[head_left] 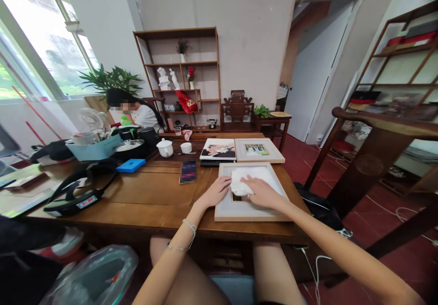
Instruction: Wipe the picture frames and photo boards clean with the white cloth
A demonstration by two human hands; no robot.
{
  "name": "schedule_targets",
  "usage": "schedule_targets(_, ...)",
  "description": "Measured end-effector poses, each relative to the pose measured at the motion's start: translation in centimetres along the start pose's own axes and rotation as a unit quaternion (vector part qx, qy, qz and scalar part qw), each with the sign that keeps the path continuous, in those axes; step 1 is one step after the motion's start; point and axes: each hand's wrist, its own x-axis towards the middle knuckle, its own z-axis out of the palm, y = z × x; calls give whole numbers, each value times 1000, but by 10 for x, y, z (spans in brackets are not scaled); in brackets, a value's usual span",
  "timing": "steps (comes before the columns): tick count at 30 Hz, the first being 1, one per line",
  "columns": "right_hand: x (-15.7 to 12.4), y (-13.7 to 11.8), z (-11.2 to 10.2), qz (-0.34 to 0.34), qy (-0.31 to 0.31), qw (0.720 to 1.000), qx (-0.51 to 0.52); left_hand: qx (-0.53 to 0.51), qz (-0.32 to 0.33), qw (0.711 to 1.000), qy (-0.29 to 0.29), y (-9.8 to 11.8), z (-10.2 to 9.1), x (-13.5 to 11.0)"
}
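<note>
A light wooden picture frame (270, 172) lies flat at the near right corner of the wooden table (153, 195). My right hand (263, 193) rests on its glass, fingers pressed down on a crumpled white cloth (239, 187). My left hand (215, 191) lies on the frame's left edge with fingers stretched flat, steadying it. The cloth and my hands hide most of the picture inside.
Two more framed pictures (239, 150) lie just beyond, with a phone (188, 171) to their left. Further left are a white teapot (165, 148), a blue box (130, 165), a tub of items and black headgear (77, 195). A person (132, 109) sits at the far end. A wooden chair (376, 149) stands at right.
</note>
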Motion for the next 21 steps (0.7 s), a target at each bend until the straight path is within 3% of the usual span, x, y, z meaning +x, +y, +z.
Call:
schedule_targets(5, -46, -34, -14, -103, -33, 988, 105, -9, -1, 1000, -6, 2, -2, -2)
schedule_targets(9, -52, -23, -14, -113, -28, 989, 95, -9, -1, 1000, -4, 1, -1, -2)
schedule_targets(17, -1, 54, -4, 48, 23, 998, -36, -1, 2, 1000, 6, -2, 0, -1)
schedule_targets(21, 22, 59, -8, 110, 47, 990, -67, -1, 2, 1000, 7, -4, 1, -1)
